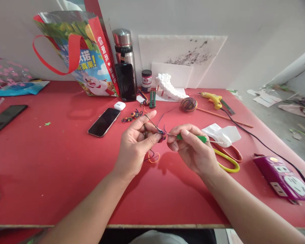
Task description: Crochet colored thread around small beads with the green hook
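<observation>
Between thumb and fingers my left hand (135,142) pinches a small dark multicoloured crochet piece (162,137). Yarn runs over its raised index finger. My right hand (193,145) is closed around the green handle of a crochet hook (201,138), whose thin metal tip reaches the crochet piece. A loose orange and dark yarn end (154,157) hangs below the left fingers. From the work a dark strand leads back toward a multicoloured yarn ball (189,104) on the table. The exact stitch at the hook tip is too small to make out.
On the red table (66,183), scissors (228,161) and white paper (223,134) lie right of my right hand. A glue gun (213,99) trails a black cable past a purple power strip (281,176). Phones (104,122), a bag (91,61) and a steel flask (123,44) stand or lie left and behind.
</observation>
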`<state>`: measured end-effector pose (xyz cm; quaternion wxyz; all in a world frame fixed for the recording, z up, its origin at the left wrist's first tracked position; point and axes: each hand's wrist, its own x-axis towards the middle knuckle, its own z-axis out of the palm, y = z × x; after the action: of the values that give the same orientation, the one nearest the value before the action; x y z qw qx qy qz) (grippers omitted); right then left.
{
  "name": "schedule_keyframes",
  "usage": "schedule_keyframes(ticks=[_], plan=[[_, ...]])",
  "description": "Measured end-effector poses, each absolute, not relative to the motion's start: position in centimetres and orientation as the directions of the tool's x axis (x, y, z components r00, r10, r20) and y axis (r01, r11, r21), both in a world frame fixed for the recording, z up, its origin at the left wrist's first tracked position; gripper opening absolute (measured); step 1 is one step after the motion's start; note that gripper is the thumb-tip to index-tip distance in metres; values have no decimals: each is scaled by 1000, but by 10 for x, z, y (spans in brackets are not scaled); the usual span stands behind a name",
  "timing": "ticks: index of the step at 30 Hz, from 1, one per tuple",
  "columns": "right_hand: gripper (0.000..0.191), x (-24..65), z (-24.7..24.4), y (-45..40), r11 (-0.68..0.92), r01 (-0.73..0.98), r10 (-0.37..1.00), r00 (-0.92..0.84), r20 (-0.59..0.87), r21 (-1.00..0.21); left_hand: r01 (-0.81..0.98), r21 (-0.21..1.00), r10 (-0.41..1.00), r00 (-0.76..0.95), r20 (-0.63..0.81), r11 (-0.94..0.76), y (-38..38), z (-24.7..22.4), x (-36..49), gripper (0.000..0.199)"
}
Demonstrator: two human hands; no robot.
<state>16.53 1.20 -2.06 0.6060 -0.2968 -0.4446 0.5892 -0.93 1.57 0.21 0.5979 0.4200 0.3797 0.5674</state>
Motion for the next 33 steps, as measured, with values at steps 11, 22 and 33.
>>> schedule_keyframes(ticks=[11, 22, 33], plan=[[21, 166, -18, 10, 89, -497, 983, -93, 156, -863, -289, 956, 997, 40, 66, -52, 13, 5, -7, 45], [18, 167, -18, 10, 133, -489, 980, -65, 188, -862, -281, 957, 995, 40, 90, -75, 13, -1, -10, 47], [17, 169, -16, 10, 136, -469, 982, -50, 179, -873, -248, 957, 986, 27, 163, -152, 15, -1, -11, 43]])
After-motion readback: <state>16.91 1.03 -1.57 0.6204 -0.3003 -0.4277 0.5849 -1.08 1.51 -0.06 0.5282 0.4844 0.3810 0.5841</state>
